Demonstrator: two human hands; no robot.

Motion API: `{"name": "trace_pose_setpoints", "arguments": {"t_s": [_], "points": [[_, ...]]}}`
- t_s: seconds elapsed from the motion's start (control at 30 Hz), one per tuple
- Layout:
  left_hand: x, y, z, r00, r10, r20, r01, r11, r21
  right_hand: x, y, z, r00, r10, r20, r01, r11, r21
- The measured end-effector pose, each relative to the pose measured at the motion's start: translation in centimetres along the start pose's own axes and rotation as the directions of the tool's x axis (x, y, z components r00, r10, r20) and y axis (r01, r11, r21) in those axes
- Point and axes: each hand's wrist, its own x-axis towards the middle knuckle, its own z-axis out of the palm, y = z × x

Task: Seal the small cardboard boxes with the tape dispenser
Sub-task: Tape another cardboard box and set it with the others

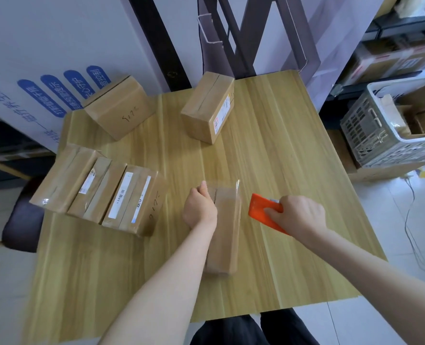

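Note:
A small cardboard box [225, 235] lies lengthwise in the middle of the wooden table [281, 150]. Clear tape runs along its top, and a loose end sticks up past the far edge. My left hand [199, 207] rests on the box's far left corner with its fingers curled over the edge. To the right of the box, my right hand [300, 215] grips the orange tape dispenser [261, 210], held just above the table.
Three boxes [99, 188] lie side by side at the table's left edge. Two more stand at the back, one at back left [118, 107] and one at back centre [207, 107]. A grey plastic crate [381, 135] of cardboard stands on the floor to the right.

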Motion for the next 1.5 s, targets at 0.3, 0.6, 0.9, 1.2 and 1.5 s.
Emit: {"name": "trace_pose_setpoints", "arguments": {"t_s": [0.3, 0.6, 0.9, 1.2, 1.5], "points": [[-3.5, 3.6, 0.7, 0.995, -0.097, -0.038, 0.065, 0.86, -0.506, 1.7, 2.3, -4.3, 0.985, 0.114, -0.131, -0.095, 0.986, 0.139], [-1.8, 2.8, 0.9, 0.248, 0.877, 0.412, -0.963, 0.175, 0.206, 1.0, 4.1, -5.3, 0.972, 0.177, -0.153, -0.142, 0.966, 0.215], [-2.1, 2.4, -0.3, 0.781, 0.619, 0.086, -0.603, 0.71, 0.365, 0.4, 0.3, -5.1, 0.97, 0.176, -0.167, -0.099, 0.915, 0.39], [0.0, -3.3, -2.7, 0.78, 0.608, -0.148, -0.626, 0.756, -0.191, 1.4, -5.4, -2.7, 0.979, 0.187, -0.08, -0.132, 0.884, 0.448], [0.1, -4.4, -2.1, 0.848, 0.45, 0.281, -0.24, 0.797, -0.554, 1.9, -6.2, -2.1, 0.971, 0.203, -0.126, -0.143, 0.917, 0.372]]}}
